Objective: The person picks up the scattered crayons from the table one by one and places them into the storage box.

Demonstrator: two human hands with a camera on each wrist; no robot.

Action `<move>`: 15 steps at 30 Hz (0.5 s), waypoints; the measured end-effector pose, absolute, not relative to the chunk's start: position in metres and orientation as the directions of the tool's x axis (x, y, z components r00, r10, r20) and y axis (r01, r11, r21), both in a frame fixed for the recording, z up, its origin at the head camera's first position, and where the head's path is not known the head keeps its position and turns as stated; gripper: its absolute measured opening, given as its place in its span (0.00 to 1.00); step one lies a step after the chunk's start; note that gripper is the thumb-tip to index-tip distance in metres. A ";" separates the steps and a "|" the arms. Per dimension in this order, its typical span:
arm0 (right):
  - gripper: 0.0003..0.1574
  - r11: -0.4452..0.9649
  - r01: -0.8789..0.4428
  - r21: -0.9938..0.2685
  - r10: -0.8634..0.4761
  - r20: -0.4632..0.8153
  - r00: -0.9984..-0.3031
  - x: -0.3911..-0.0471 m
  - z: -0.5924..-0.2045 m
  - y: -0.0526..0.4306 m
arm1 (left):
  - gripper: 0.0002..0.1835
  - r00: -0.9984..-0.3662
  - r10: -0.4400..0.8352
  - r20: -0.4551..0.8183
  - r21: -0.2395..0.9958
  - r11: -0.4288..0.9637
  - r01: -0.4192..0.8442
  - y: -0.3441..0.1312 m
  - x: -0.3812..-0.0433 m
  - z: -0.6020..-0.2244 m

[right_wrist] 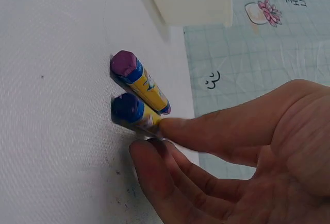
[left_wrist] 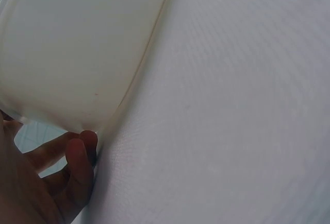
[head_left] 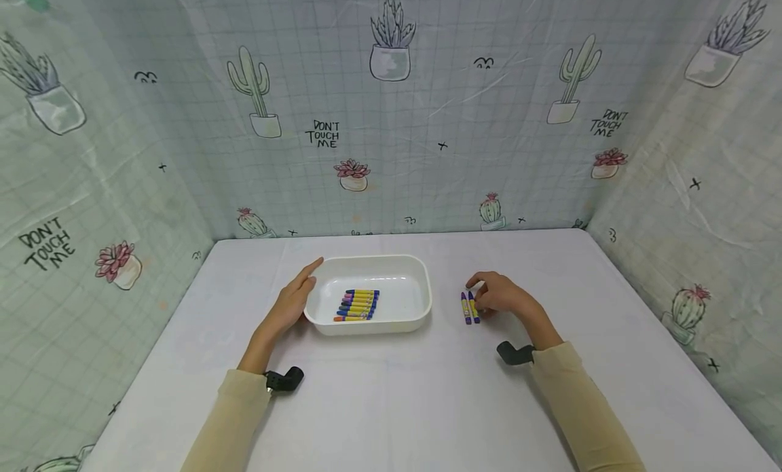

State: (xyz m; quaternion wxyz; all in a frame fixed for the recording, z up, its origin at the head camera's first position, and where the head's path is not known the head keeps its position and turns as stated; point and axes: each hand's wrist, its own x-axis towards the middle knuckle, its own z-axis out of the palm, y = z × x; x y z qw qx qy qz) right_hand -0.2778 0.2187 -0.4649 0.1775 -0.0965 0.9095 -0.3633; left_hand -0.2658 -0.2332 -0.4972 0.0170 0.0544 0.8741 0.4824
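Note:
My left hand (head_left: 290, 302) holds the left end of a white plastic tray (head_left: 400, 327). Seen from the left wrist, its bent fingers (left_wrist: 80, 167) lie against the outside of the tray (left_wrist: 77, 54), near its bottom edge. A row of several crayons (head_left: 357, 307) with yellow and blue wrappers lies in the tray. Right of it, two crayons lie side by side on the table, a purple one (right_wrist: 147, 87) and a dark blue one (right_wrist: 129, 108). My right hand (head_left: 502, 295) pinches the blue crayon, thumb on one side and fingertips close on the other. The purple crayon lies beside it, untouched.
A white cloth covers the table (head_left: 379, 404). Behind it and at both sides hangs a curtain (head_left: 427, 187) printed with cacti and pots. Each wrist carries a small black camera, the left one (head_left: 285, 379) and the right one (head_left: 515, 353).

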 end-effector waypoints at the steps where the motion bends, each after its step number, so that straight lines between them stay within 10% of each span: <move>1: 0.29 0.717 -0.048 -0.695 -0.306 -0.252 -0.918 -0.278 -0.465 0.219 | 0.28 -0.994 0.111 0.021 0.846 0.527 0.076 -0.233 -0.266 -0.497; 15: 0.31 0.750 -0.034 -0.660 -0.282 -0.272 -0.920 -0.277 -0.464 0.217 | 0.28 -0.993 0.115 0.018 0.838 0.540 0.077 -0.233 -0.266 -0.495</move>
